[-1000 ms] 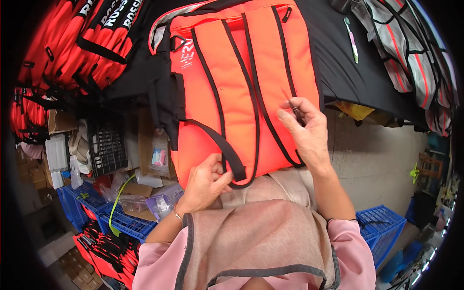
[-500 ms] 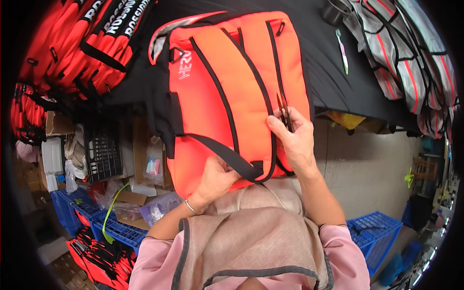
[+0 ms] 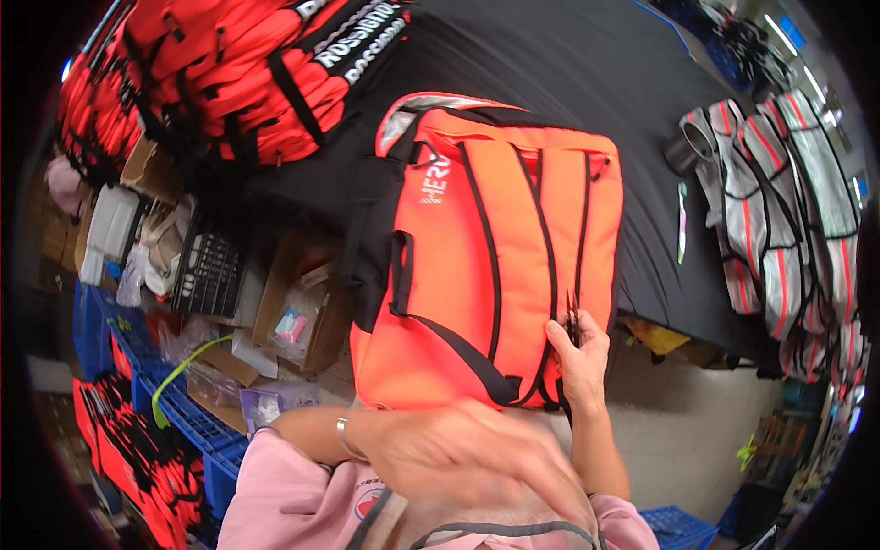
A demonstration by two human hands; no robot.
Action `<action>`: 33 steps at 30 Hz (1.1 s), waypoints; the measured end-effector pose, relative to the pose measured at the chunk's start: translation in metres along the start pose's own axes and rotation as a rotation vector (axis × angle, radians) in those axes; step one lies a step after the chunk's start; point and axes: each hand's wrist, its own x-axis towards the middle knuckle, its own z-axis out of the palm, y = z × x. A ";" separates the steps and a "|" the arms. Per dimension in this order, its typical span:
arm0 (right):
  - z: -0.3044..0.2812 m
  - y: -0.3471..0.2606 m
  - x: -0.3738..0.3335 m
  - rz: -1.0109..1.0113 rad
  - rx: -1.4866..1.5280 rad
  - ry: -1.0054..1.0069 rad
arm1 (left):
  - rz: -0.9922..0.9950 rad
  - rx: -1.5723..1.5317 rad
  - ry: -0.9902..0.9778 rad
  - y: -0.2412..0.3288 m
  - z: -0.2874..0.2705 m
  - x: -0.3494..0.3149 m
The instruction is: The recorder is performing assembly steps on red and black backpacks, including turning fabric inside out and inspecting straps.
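A bright orange-red backpack [image 3: 445, 302] lies with its padded shoulder straps [image 3: 521, 229] facing up, its top at the dark-covered table and its lower end close to my body. My right hand [image 3: 585, 362] is closed round small dark thread snips [image 3: 574, 323], points directed away from me, over the right strap's lower part. A black webbing strap [image 3: 463, 350] curves across the lower left of the backpack. My left hand [image 3: 467, 454], a bracelet at its wrist, is in front of my chest, off the backpack; motion smears its fingers, so what they hold, if anything, cannot be made out.
Stacked red-and-black bags [image 3: 247, 82] lie at the far left. Grey bags with red stripes [image 3: 770, 202], a dark cup [image 3: 689, 148] and a toothbrush [image 3: 681, 223] are on the right. Cardboard boxes [image 3: 275, 293] and blue crates [image 3: 206, 431] stand at left, another blue crate [image 3: 678, 527] at lower right.
My left hand has left the black strap near the backpack's bottom and come back toward my chest. My right hand still holds the snips. The whole view has shifted and turned.
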 end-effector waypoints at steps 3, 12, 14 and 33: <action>-0.002 0.005 0.002 0.023 -0.014 0.031 | -0.067 -0.366 -0.101 0.014 0.017 0.034; 0.002 0.014 0.008 -0.004 0.026 0.034 | -0.243 -0.336 -0.034 0.034 0.017 0.046; 0.000 0.015 0.011 0.013 0.018 0.043 | -0.273 -0.284 -0.034 0.039 0.010 0.054; -0.003 0.013 0.007 0.007 -0.083 -0.025 | -0.029 0.530 0.539 0.031 -0.074 -0.003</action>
